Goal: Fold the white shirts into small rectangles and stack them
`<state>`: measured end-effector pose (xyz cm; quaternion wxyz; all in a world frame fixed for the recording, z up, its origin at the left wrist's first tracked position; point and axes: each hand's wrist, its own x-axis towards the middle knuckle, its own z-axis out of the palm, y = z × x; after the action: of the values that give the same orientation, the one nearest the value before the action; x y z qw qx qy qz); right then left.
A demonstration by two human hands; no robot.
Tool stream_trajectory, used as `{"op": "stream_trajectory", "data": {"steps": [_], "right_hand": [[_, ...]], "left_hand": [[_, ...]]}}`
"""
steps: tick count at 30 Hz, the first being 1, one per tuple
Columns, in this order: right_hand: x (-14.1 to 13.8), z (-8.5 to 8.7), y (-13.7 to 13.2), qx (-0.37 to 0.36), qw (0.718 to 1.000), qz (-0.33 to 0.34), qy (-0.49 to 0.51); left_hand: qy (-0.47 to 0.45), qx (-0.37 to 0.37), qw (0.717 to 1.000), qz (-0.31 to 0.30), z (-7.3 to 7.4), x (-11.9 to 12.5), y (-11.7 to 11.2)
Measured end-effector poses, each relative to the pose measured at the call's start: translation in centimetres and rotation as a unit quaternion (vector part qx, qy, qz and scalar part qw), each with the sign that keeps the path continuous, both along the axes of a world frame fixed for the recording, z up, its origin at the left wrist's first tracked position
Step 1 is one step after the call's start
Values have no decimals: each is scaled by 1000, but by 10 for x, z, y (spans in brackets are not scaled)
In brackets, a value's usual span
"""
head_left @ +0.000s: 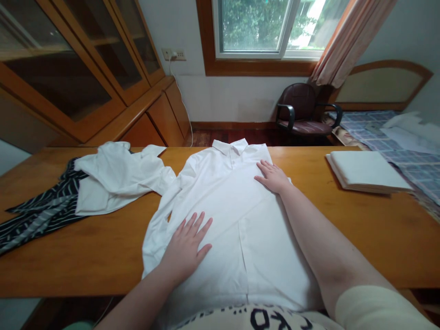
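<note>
A white button-up shirt (227, 201) lies front side up on the wooden table, its collar pointing away from me. My left hand (187, 247) rests flat on the shirt's lower left part, fingers spread. Near the shoulder on the right, my right hand (273, 176) lies flat on the cloth with its fingers stretched out. Neither hand grips anything. The sleeve on the left lies bent alongside the body of the shirt; the other sleeve is mostly out of sight. The lower hem reaches the table's near edge by my body.
On the table's left lie a crumpled white garment (120, 176) and a black striped cloth (44, 215). A stack of white boards or folders (366, 169) sits at the right. Behind the table stand an office chair (304, 110), a bed (364, 130) and a glass-door cabinet (137, 105).
</note>
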<state>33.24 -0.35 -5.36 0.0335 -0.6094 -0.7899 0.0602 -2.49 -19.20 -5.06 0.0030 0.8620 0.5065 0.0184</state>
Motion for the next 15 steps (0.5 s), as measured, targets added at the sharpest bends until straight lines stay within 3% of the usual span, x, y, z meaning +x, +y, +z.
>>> {"op": "stream_trajectory", "data": {"steps": [4,8,12,15], "right_hand": [[-3,7,0,-10,1000,-8,-6],[-39,23,-18,26,1000,-16,-6],[-99,29,-53,-20,977,203,67],[-124,21,-67,-47,964,250,75]], "left_hand": [[2,-4,1000,0,2,2,-1],[-1,-2,1000,-1,1,3,0],[-14,7,1000,-4,0,2,1],[-41,11,999,-9,0,1,0]]}}
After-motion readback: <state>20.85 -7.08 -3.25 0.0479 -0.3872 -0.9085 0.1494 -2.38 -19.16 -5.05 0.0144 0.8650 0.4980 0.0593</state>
